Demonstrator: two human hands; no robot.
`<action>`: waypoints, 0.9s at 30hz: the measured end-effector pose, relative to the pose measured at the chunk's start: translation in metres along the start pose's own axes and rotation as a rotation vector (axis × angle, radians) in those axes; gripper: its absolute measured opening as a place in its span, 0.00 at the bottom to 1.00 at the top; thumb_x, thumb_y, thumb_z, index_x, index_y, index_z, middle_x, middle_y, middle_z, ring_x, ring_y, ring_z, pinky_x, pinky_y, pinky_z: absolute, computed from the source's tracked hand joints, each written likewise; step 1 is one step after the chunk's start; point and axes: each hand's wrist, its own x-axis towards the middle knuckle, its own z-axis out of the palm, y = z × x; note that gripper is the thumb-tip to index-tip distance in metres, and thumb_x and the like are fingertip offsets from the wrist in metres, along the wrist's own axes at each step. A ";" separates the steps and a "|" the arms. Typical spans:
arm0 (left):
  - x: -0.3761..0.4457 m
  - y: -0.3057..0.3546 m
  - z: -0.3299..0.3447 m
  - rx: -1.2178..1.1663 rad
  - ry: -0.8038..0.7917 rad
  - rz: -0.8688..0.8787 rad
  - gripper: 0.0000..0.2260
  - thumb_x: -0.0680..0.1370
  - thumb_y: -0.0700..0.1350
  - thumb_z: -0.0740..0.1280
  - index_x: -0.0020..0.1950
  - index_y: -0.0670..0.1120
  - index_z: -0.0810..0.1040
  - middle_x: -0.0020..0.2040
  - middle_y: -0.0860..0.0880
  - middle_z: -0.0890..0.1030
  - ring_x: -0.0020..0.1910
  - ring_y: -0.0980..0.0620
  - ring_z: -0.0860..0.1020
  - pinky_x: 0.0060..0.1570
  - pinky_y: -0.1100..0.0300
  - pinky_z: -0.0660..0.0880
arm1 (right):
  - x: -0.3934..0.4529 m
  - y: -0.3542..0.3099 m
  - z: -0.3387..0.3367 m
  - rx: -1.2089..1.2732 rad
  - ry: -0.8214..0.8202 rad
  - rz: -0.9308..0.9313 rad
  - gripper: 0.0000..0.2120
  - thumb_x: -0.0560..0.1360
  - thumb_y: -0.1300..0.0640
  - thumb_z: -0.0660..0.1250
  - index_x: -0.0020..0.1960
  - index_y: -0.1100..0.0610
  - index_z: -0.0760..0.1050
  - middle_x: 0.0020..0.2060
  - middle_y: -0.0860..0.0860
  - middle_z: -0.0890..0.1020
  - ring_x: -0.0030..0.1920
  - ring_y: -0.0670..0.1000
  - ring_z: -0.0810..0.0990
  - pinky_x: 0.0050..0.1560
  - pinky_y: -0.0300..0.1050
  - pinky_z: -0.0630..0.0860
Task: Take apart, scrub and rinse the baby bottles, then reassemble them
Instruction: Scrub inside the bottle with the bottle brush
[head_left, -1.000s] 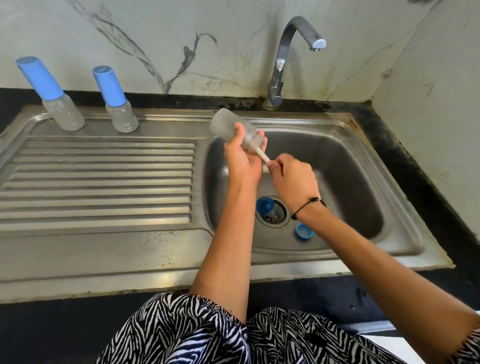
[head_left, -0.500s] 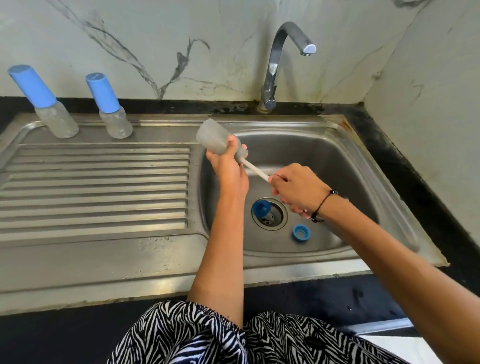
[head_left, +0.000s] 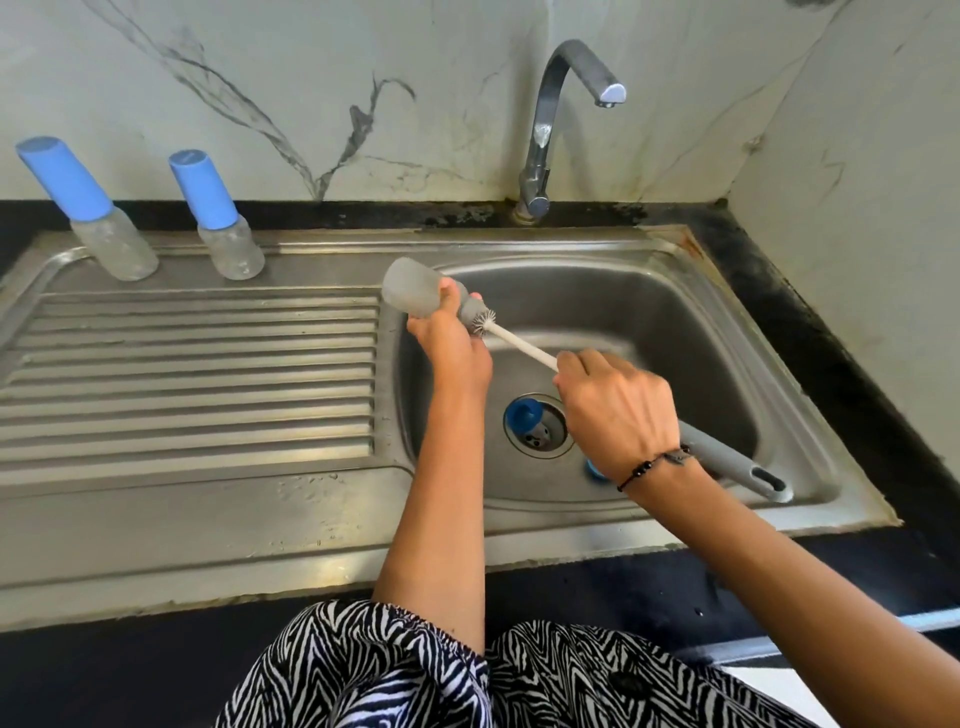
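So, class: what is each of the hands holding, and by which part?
The left hand grips the uncapped bottle near its neck. The right hand holds the bottle brush partway along its handle, bristles at the bottle's mouth.

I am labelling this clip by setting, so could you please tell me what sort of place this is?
Most likely a home kitchen, at the sink. A steel sink with a ribbed drainboard sits in a dark counter under a tap, with marble-look walls behind, and two capped bottles stand on the drainboard.
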 end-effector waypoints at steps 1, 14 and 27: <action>0.002 0.002 0.001 -0.037 -0.027 -0.049 0.17 0.80 0.40 0.63 0.67 0.35 0.67 0.46 0.43 0.74 0.35 0.49 0.74 0.37 0.58 0.75 | 0.000 0.001 0.000 -0.003 0.031 -0.013 0.13 0.59 0.66 0.77 0.32 0.59 0.71 0.25 0.52 0.73 0.22 0.55 0.71 0.21 0.37 0.57; 0.001 -0.004 -0.008 0.150 -0.140 -0.306 0.11 0.80 0.43 0.64 0.60 0.39 0.70 0.42 0.44 0.75 0.38 0.48 0.77 0.42 0.57 0.76 | 0.028 0.004 0.010 0.450 -0.238 0.174 0.10 0.79 0.54 0.56 0.48 0.58 0.74 0.40 0.57 0.79 0.40 0.61 0.77 0.40 0.52 0.75; 0.046 -0.058 -0.050 0.670 0.129 -0.279 0.24 0.74 0.43 0.72 0.66 0.40 0.66 0.52 0.44 0.78 0.37 0.52 0.76 0.31 0.64 0.75 | 0.022 0.032 0.046 0.462 -0.743 0.278 0.11 0.76 0.53 0.58 0.40 0.55 0.75 0.35 0.54 0.77 0.36 0.54 0.74 0.34 0.42 0.67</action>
